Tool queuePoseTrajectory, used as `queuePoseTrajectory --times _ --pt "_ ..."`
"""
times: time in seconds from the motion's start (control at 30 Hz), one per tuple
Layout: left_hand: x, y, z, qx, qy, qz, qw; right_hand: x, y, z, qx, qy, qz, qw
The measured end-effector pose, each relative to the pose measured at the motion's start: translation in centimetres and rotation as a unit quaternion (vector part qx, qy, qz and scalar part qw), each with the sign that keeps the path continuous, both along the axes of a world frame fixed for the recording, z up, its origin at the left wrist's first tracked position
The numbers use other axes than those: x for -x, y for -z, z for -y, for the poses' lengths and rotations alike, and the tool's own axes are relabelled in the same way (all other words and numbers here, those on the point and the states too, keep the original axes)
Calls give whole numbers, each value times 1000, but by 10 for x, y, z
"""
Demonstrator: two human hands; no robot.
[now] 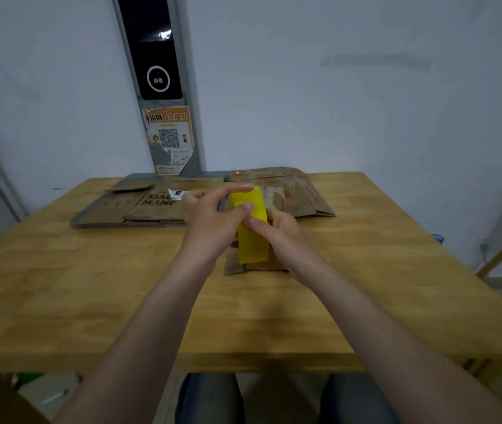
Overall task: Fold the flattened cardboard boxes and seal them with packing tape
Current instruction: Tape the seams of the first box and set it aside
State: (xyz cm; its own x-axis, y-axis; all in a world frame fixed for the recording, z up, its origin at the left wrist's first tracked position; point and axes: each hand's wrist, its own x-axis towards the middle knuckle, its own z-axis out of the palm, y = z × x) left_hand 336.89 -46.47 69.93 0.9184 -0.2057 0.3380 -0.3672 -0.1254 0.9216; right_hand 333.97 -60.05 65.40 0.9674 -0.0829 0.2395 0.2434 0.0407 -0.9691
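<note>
Over the flat brown cardboard box (255, 266), the right hand (278, 235) grips the yellow packing-tape roll (252, 231) while the left hand (213, 218) seemingly pinches its end, which a skewed pull could tear.

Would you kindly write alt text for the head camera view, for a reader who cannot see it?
The left hand and right hand grip a yellow tape roll above a small cardboard piece on a wooden table. Flattened cardboard boxes lie at the table's far edge.

flattened boxes (151, 206) at table (90, 301) back — tape roll (251, 228) before them
</note>
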Motion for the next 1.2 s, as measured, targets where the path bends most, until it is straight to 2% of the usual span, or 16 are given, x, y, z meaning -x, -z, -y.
queuePoseTrajectory --times 0.07,0.13,0.23,0.37,0.47,0.53,0.6,0.77,0.87,0.93,1.0,1.1,1.2 --pt "4 -2 5 -25 -32 92 995 6 -4 2 5 -17 -5 1000" --pt "7 2 10 -6 -10 145 989 12 -8 5 0 -33 -10 999" --pt "9 5 14 15 65 122 990 19 -11 10 24 -16 -12 1000" --pt "-1 3 15 0 122 83 989 27 -11 13 173 57 -21 983" --pt "-10 -3 12 -16 82 55 995 31 -11 19 207 77 -18 975" --pt "-16 -8 11 -38 46 49 997 35 -14 23 195 62 -24 979" --pt "-21 -10 10 -36 43 56 997 38 -21 27 177 41 -41 983" --pt "-23 -15 8 -17 63 58 996 45 -42 44 234 -3 -99 967" --pt "-22 -9 9 27 68 19 997 50 -57 60 334 -22 -127 934" --pt "-28 -10 4 103 61 -18 993 51 -59 72 426 -17 -129 895" --pt "-42 -12 -8 174 44 -55 982 50 -53 88 476 1 -131 870" --pt "-61 -1 -24 202 21 -98 974 55 -39 106 462 36 -119 878" --pt "-71 28 -22 220 3 -158 963 51 -27 120 439 131 -94 884"
